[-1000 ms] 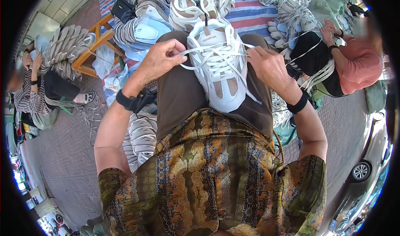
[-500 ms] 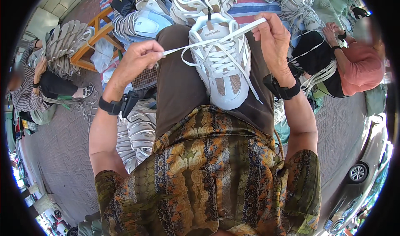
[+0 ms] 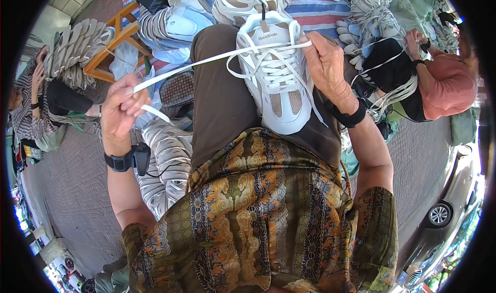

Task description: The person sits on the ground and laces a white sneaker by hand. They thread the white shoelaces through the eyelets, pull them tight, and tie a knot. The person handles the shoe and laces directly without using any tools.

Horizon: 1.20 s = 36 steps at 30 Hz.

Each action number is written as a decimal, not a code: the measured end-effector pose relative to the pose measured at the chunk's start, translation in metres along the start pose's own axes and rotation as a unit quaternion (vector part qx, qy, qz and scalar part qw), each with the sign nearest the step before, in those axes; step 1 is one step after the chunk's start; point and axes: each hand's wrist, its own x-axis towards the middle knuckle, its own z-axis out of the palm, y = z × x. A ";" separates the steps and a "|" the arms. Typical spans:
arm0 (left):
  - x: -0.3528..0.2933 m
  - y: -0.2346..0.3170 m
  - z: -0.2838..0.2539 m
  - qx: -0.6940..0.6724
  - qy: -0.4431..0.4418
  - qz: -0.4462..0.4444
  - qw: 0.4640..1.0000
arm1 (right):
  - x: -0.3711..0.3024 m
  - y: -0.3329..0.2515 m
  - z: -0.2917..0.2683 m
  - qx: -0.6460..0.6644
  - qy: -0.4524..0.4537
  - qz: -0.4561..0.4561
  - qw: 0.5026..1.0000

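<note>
A white and beige sneaker [image 3: 274, 71] rests on my lap, its toe toward me and its tongue standing up at the far end. White laces criss-cross its front, with a loop at the left and a loose end hanging down the right side. My left hand [image 3: 121, 104], out to the left, grips the flat white shoelace [image 3: 191, 65], whose free tip dangles below the fingers. Drawn taut, the lace runs across to the top of the sneaker. There my right hand [image 3: 326, 65] pinches a lace between thumb and fingers, close to the upper eyelets.
Beyond my knees, more sneakers [image 3: 237, 3] lie on a striped sheet [image 3: 315, 9]. Bundled shoe pieces [image 3: 168, 158] sit by my left leg. A wooden stool [image 3: 111, 45] stands at far left. People sit on both sides; a car [image 3: 449, 195] is at right.
My left hand has swung left and toward me, drawing out a longer stretch of lace. My right hand has come down and left, closer to the sneaker.
</note>
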 end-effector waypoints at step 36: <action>0.113 -0.107 0.120 0.645 0.087 0.344 0.677 | -0.003 -0.037 -0.011 0.088 -0.128 0.141 0.978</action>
